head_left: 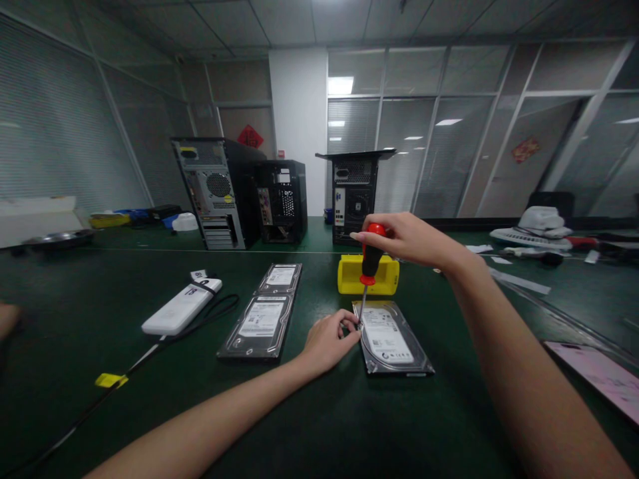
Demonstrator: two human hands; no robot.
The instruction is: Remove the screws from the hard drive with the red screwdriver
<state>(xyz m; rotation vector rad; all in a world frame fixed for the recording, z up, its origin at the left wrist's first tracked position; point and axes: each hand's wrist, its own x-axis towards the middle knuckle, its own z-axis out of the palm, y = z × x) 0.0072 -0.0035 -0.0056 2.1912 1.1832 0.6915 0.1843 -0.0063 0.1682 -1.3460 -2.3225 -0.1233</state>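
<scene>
1. Head view: on the green desk [319, 426], I see one hard drive [392, 342], label up, well short of the desk's far edge.
2. The right hand [403, 236] grasps a screwdriver [371, 265], its tip down at the hard drive's left edge.
3. The left hand [330, 339] curls beside that tip; whether it pinches anything, I cannot tell.
4. A yellow box [390, 276] sits just beyond the hard drive's far edge.

Three dark computer towers [214, 189], desk's [309, 426] far side. White oblong pack [180, 307], left; yellow tag [110, 380] nearer. Pink patterned panel [599, 376], right. Red diamond [250, 136] on door [229, 122] behind.
</scene>
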